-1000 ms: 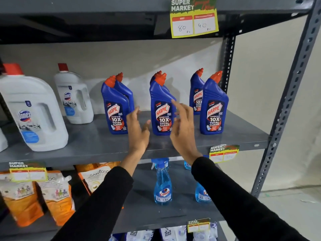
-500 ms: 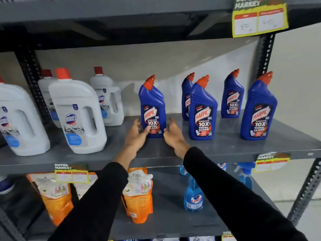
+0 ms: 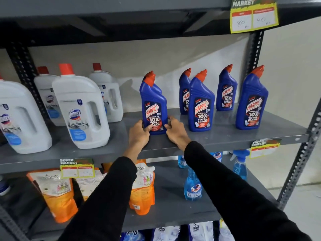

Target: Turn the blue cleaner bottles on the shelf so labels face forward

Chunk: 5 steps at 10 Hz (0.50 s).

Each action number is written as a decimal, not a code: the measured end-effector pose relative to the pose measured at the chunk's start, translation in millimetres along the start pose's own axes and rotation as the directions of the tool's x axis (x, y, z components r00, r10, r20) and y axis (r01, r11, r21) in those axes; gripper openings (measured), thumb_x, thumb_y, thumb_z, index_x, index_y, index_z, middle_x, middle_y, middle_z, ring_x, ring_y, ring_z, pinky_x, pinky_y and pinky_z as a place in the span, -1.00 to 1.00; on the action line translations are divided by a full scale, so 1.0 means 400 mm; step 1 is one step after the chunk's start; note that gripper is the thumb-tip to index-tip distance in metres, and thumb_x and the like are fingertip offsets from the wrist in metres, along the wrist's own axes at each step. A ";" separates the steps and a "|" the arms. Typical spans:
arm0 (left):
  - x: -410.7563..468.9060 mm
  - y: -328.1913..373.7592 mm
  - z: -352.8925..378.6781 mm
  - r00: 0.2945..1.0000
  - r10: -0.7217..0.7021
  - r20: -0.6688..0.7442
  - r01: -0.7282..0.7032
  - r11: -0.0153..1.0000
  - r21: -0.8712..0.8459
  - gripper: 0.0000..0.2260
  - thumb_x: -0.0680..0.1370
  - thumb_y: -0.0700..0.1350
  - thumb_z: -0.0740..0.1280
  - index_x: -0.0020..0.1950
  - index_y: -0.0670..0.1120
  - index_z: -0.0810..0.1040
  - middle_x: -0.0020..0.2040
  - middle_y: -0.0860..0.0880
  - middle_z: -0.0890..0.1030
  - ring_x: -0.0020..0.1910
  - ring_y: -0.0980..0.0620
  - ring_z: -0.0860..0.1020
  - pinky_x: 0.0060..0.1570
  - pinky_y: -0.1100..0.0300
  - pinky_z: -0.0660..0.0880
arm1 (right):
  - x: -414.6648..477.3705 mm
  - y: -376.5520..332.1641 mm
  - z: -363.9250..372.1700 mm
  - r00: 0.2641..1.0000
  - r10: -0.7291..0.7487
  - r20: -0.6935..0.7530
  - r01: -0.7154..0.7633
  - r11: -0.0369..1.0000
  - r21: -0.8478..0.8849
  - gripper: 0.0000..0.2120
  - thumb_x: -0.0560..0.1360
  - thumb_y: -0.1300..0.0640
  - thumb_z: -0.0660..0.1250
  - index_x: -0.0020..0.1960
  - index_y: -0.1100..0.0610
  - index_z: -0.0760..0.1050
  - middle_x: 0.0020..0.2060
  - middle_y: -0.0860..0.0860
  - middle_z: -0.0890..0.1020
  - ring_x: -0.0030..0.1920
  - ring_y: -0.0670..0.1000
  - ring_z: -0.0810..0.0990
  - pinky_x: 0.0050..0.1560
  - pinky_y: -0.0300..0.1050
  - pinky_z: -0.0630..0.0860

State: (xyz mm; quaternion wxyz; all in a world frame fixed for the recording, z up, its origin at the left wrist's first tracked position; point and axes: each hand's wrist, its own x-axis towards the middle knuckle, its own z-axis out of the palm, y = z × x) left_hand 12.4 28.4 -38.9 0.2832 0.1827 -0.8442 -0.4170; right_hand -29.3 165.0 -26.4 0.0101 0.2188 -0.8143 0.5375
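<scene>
Several blue Harpic cleaner bottles with orange caps stand on the grey middle shelf point(image 3: 225, 138). The leftmost blue bottle point(image 3: 153, 103) is upright with its label facing me. My left hand point(image 3: 139, 134) grips its lower left side and my right hand point(image 3: 176, 131) grips its lower right side. To the right stand a front bottle point(image 3: 201, 103) with another bottle point(image 3: 184, 94) behind it, then a rear bottle point(image 3: 227, 91) and the far-right bottle point(image 3: 251, 101). Their labels show toward me.
White Domex jugs point(image 3: 81, 112) with red caps fill the shelf's left half. Orange refill pouches point(image 3: 57, 192) and blue Colin spray bottles point(image 3: 192, 185) sit on the shelf below. Yellow price tags point(image 3: 254, 16) hang from the shelf edges. A perforated steel upright point(image 3: 302, 153) stands at right.
The view has shifted left across the shelf. My hands left the middle bottle, moved to the leftmost blue bottle and closed around its base.
</scene>
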 end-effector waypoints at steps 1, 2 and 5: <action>-0.011 0.007 -0.010 1.000 0.019 -0.003 -0.019 0.999 0.025 -0.64 0.57 -0.07 0.34 0.33 -0.17 0.48 0.27 -0.15 0.61 0.23 -0.11 0.58 0.16 0.07 0.50 | -0.005 -0.006 -0.004 1.000 -0.002 0.001 0.002 1.000 -0.007 -0.66 0.64 0.23 0.18 0.41 0.19 0.37 0.31 0.17 0.55 0.35 0.11 0.51 0.22 -0.06 0.50; -0.022 0.006 -0.011 1.000 0.019 0.000 -0.019 0.999 0.040 -0.64 0.57 -0.08 0.34 0.34 -0.18 0.47 0.28 -0.16 0.60 0.25 -0.11 0.57 0.15 0.08 0.49 | -0.011 -0.001 0.001 1.000 0.000 0.006 0.000 1.000 -0.027 -0.66 0.63 0.23 0.18 0.40 0.19 0.37 0.33 0.17 0.53 0.36 0.10 0.50 0.23 -0.03 0.51; -0.041 0.014 -0.014 0.995 0.041 -0.090 -0.046 0.997 -0.057 -0.61 0.64 -0.02 0.17 0.43 -0.17 0.37 0.36 -0.18 0.52 0.30 -0.08 0.52 0.12 0.14 0.47 | -0.039 -0.003 -0.003 0.988 -0.137 -0.077 0.140 0.990 0.035 -0.61 0.63 0.25 0.18 0.45 0.13 0.33 0.34 0.10 0.52 0.35 0.04 0.52 0.26 -0.02 0.55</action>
